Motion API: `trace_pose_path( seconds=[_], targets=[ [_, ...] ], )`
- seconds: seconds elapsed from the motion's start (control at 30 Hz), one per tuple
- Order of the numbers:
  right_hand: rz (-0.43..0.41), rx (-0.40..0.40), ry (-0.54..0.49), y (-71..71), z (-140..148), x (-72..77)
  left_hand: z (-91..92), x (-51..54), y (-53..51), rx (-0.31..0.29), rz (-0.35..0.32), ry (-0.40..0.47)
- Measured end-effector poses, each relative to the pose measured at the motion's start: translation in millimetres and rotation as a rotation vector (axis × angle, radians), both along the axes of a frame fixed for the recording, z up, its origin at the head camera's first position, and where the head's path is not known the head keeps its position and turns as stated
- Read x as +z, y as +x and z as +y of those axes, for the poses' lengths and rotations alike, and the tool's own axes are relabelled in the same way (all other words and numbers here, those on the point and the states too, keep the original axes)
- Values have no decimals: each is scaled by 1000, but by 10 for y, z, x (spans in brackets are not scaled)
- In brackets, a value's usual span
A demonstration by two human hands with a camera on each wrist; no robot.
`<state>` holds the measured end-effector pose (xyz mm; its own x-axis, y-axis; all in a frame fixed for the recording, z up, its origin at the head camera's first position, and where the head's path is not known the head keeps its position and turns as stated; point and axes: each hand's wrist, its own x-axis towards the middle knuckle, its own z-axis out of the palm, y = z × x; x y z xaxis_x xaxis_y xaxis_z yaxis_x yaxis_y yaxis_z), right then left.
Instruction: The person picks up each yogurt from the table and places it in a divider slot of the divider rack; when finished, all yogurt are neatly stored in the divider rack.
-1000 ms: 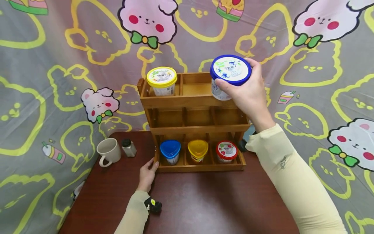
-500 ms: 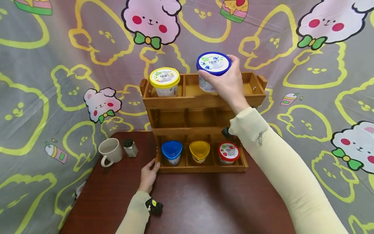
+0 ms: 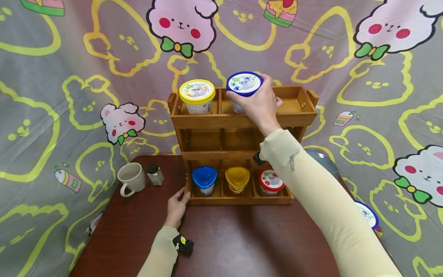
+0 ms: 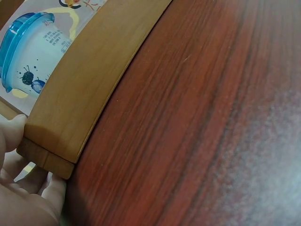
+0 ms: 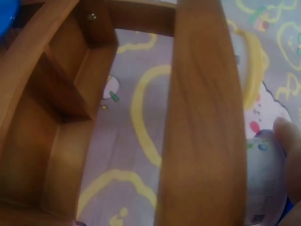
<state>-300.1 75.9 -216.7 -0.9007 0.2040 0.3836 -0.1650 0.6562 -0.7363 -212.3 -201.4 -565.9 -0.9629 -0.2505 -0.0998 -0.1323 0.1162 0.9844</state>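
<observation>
A wooden three-tier shelf [image 3: 242,121] stands on the table. My right hand [image 3: 261,105] grips a white tub with a blue lid [image 3: 245,82] at the top tier's middle compartment; its base is hidden behind the front board. To its left sits a yellow-lidded tub [image 3: 197,92]. With thumb and fingers, my left hand [image 3: 176,207] holds the shelf's lower left corner, which the left wrist view shows close up. The bottom tier has a blue-topped cup [image 3: 205,179], a yellow-topped cup [image 3: 237,179] and a red-lidded tub [image 3: 271,180], one per compartment.
A beige mug [image 3: 132,179] and a small black-capped jar [image 3: 155,175] stand left of the shelf. Past my right sleeve, a clear rounded object [image 3: 322,159] and another blue-lidded tub [image 3: 367,214] partly show. Patterned cloth [image 3: 373,88] hangs around the table [image 3: 221,238].
My right hand has carried the blue-lidded tub left, then down into the top tier's middle compartment. The left hand keeps its hold on the shelf corner.
</observation>
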Motion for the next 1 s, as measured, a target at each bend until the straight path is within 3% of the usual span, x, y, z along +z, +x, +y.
trace_pose_path(
  seconds=[0.4,0.67,1.0],
  targets=[
    [-77,-137,211,5,-51,-57,-9,-17,-12,7,-6,-11],
    [-90,-199,263,5,-64,-85,-22,-25,6,0,-25,-3],
    [-76,-239,252,12,-103,-89,2,-28,-6,-1,-12,-7]
  ],
)
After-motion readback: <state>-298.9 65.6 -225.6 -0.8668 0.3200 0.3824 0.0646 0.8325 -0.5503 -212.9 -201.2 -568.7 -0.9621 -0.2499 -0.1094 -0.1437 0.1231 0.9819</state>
